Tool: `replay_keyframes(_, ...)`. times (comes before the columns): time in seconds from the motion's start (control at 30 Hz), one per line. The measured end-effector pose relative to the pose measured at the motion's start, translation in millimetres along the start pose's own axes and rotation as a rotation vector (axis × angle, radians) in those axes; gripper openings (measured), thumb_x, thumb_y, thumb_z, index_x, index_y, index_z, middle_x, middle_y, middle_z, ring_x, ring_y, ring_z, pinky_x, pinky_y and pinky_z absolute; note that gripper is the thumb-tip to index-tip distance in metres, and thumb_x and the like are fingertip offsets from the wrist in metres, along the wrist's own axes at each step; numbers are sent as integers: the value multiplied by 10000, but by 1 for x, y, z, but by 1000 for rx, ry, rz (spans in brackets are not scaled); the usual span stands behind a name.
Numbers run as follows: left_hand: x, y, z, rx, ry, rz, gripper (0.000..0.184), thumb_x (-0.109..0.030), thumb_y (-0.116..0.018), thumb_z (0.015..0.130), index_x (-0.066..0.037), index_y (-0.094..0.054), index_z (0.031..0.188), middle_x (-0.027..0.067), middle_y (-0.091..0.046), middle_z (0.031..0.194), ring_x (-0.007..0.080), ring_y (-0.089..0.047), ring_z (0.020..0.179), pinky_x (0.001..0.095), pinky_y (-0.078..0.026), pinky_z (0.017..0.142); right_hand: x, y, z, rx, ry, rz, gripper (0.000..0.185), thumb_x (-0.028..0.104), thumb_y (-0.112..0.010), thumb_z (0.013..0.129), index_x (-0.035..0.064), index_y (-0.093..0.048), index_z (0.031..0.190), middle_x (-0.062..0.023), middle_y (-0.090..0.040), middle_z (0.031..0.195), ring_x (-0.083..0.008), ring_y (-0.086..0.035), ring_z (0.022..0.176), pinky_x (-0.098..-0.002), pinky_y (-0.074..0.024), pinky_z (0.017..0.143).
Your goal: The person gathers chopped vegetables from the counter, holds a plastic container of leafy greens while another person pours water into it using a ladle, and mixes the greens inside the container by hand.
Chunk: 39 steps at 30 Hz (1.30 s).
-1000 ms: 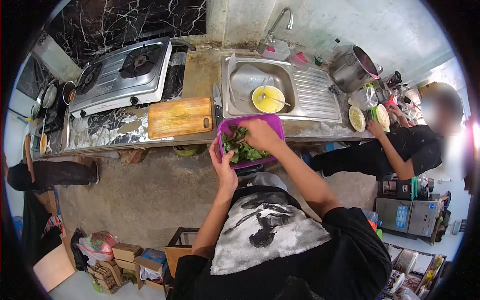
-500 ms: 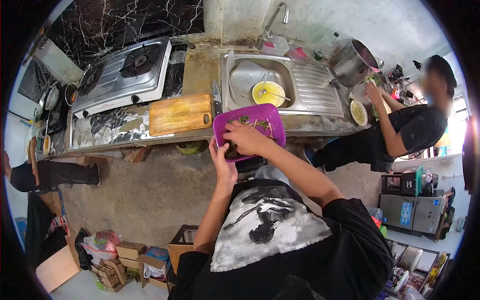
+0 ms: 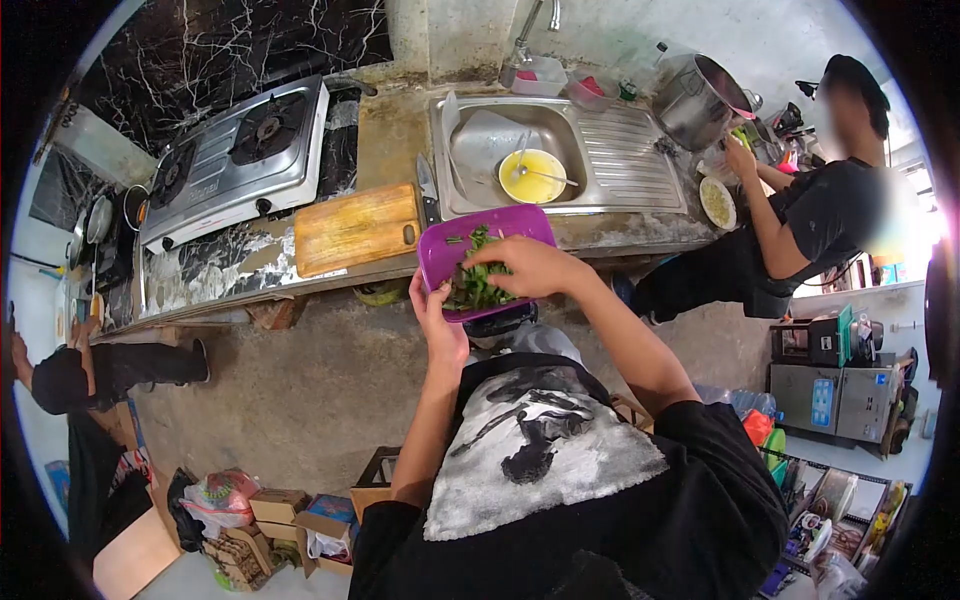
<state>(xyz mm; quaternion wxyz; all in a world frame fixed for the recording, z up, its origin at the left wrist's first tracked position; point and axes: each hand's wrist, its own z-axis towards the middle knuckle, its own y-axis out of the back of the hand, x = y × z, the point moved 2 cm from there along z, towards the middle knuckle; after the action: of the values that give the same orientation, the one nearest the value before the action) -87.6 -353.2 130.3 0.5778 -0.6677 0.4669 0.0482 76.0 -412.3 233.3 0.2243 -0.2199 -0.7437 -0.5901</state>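
A purple plastic basin (image 3: 540, 225) is tilted in front of my body at the counter's edge. Chopped leafy greens (image 3: 482, 292) lie inside it. My left hand (image 3: 438, 325) grips the basin's near left side, thumb over the rim. Over the basin, my right hand (image 3: 530, 266) reaches in from the right, its bent fingers gripping some of the greens; the leaves partly hide the fingertips. Left of the basin lie a wooden cutting board (image 3: 355, 230) and a knife (image 3: 428, 190). Behind it, a bowl of yellow liquid (image 3: 540, 183) with a ladle (image 3: 550, 177) sits in the sink.
A two-burner gas stove (image 3: 240, 150) stands left on the counter. On the right are a large metal pot (image 3: 695, 110), a plate of pale food (image 3: 716, 203) and a co-worker (image 3: 800, 215) in black. Another person (image 3: 110, 375) is at far left. Cardboard boxes (image 3: 280, 510) stand on the floor.
The greens have been turned up and now show more in the basin. My right hand has shifted slightly right. The whole view has moved a little.
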Motion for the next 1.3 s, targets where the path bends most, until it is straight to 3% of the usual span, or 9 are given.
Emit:
replay_keyframes(0.13,0,1,-1,-5,-1,-23,536,-99,-620,835,-84,-444,1341,64,-521,1264,194,-521,1166,370,-409,1034,-7,8,-2,-386,-118,349,313,-9,-543,864,42,-678,1142,-164,-707,1109,-366,-674,990,-410,-536,884)
replay_keyframes(0.2,-1,2,-1,-9,-13,-23,538,-101,-623,835,-85,-443,1342,60,-521,1253,191,-520,1156,369,-408,1030,-19,3,-2,-461,-74,383,338,-72,-519,879,0,-642,1185,-154,-701,1106,-194,-683,963,-334,-536,862)
replay_keyframes(0.4,-1,4,-3,-28,-34,12,555,-103,-636,829,-69,-442,1347,53,-520,1244,182,-509,1156,362,-386,1036,2,-6,-1,-531,-268,7,299,-17,-527,855,16,-656,1124,-208,-678,1044,-330,-678,962,-393,-541,861)
replay_keyframes(0.63,1,-4,-8,-63,-90,35,540,-67,-669,855,-70,-452,1349,65,-537,1243,181,-523,1129,345,-400,1017,6,-44,19,-213,18,163,362,27,-550,818,32,-642,1168,-219,-665,1099,-392,-626,1085,-467,-498,936)
replay_keyframes(0.7,3,9,-7,-103,-83,44,529,-87,-672,875,-74,-447,1354,78,-560,1241,189,-536,1130,353,-408,1013,20,-28,24,-68,-217,364,414,11,-539,814,32,-621,1219,-232,-635,1188,-388,-592,1156,-467,-463,997)
replay_keyframes(0.93,9,8,-17,-58,-97,94,532,-104,-656,881,-80,-436,1365,72,-540,1276,184,-519,1165,353,-389,1042,-9,-65,44,-308,-85,-95,450,8,-507,833,22,-572,1278,-199,-551,1352,-383,-569,1185,-476,-464,1006)
replay_keyframes(1.07,10,7,-20,-84,-71,31,529,-98,-632,882,-82,-429,1370,58,-523,1281,185,-506,1177,351,-383,1048,-1,-49,27,-105,32,273,434,-66,-489,801,-6,-607,1215,-266,-585,1260,-422,-575,1170,-471,-460,1012)
replay_keyframes(1.2,15,-2,-24,-96,-38,15,511,-107,-619,886,-84,-434,1361,59,-517,1271,193,-509,1176,371,-407,1034,-22,-43,17,-427,-1,821,386,-101,-503,819,13,-636,1163,-149,-644,996,-256,-647,910,-365,-525,835)
replay_keyframes(1.3,24,-8,-24,-98,-56,61,516,-105,-624,881,-89,-429,1358,76,-520,1272,208,-519,1177,392,-438,1016,-20,-26,4,-595,36,517,290,-83,-527,846,11,-661,1084,-108,-626,951,-198,-618,837,-317,-514,758)
